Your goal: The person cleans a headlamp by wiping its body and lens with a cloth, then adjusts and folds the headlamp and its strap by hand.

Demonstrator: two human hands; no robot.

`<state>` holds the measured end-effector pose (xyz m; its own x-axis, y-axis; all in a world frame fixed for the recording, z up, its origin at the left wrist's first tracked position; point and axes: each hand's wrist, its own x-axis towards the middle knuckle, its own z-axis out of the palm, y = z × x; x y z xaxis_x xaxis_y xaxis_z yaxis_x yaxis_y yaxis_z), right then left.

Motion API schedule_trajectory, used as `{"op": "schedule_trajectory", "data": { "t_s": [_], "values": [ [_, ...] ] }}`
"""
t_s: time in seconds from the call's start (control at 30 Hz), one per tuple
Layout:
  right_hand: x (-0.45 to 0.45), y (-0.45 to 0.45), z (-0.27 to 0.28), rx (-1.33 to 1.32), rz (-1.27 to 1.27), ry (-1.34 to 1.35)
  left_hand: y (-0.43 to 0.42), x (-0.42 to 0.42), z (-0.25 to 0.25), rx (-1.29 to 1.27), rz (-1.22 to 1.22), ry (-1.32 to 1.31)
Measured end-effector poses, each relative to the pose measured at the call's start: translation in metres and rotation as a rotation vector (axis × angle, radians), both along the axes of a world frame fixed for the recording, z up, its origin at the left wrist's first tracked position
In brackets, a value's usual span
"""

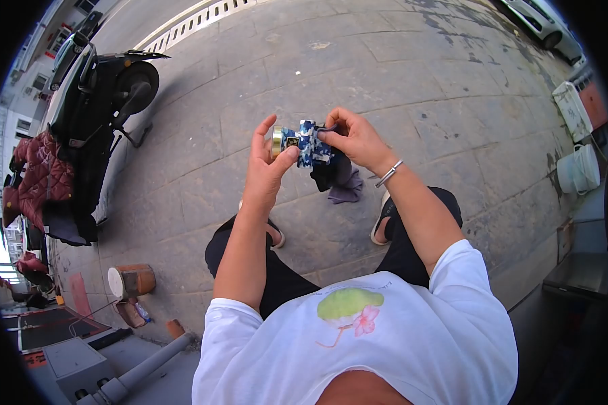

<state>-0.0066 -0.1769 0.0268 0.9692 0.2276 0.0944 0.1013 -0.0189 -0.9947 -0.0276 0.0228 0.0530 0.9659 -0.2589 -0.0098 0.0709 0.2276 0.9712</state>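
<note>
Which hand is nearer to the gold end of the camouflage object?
The left hand, beside the gold end; the right hand is at the opposite side.

Grey paving slabs (236, 101), dark scooter (71, 121), white car (535, 20), daylight

A printed white T-shirt (419, 331), black trousers (287, 289) and silver bracelet (389, 173) are worn.

The left hand (261, 169) partly hides the camouflage item (306, 144); shirt lettering (338, 284) seems too small to read.
</note>
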Motion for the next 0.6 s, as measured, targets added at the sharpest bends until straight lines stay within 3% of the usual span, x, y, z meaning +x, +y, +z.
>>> {"op": "schedule_trajectory", "data": {
  "t_s": [0.1,0.33,0.47,0.6],
  "values": [
    [0.001,0.007,-0.007,0.079,-0.145,0.003,-0.007,0.002,-0.022,-0.178,0.0,0.087],
    [0.003,0.011,-0.014,0.106,-0.29,-0.053,-0.014,0.002,-0.035,-0.077,-0.026,0.145],
    [0.009,-0.003,-0.002,0.475,-0.346,0.113,-0.01,0.004,-0.027,-0.179,0.062,0.154],
    [0.001,-0.029,0.028,0.955,-0.168,0.257,-0.003,0.006,-0.027,-0.177,0.045,0.168]
  ]
}}
